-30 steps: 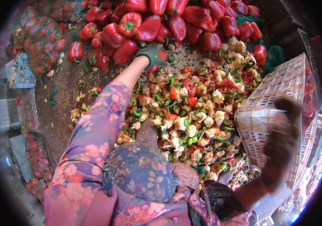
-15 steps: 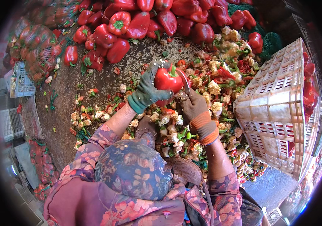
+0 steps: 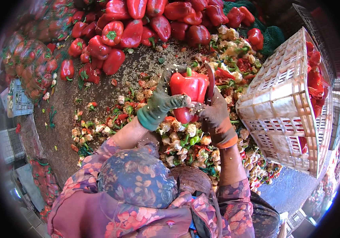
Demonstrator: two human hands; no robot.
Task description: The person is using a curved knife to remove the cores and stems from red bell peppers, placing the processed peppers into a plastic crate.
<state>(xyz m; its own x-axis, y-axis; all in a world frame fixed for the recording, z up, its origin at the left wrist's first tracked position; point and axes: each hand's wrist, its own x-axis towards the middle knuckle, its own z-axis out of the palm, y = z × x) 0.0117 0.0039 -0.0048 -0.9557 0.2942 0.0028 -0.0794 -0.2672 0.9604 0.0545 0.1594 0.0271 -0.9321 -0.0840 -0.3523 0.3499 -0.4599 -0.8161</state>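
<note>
My left hand [image 3: 157, 104], in a grey-green glove, grips a red bell pepper [image 3: 190, 85], its fingers behind the fruit and its thumb across the front. The pepper's green stem points up and away. More red flesh shows below the thumb; whether it belongs to the same pepper I cannot tell. In a brown glove with an orange cuff, my right hand [image 3: 217, 117] is closed around a knife [image 3: 210, 82]. The narrow curved blade stands up along the pepper's right side; whether it touches the skin is unclear. The handle is hidden in the glove.
Whole red peppers [image 3: 132, 33] are heaped at the far side. Cut cores and stems [image 3: 190, 142] litter the ground under my hands. To the right leans a white plastic crate [image 3: 281, 99] with red peppers inside. Filled net sacks [image 3: 33, 67] stand at the left.
The pepper has come up closer and turned more side-on, with its stem pointing away. The knife blade has swung from beside the stem to upright at the pepper's right. The whole view has shifted slightly.
</note>
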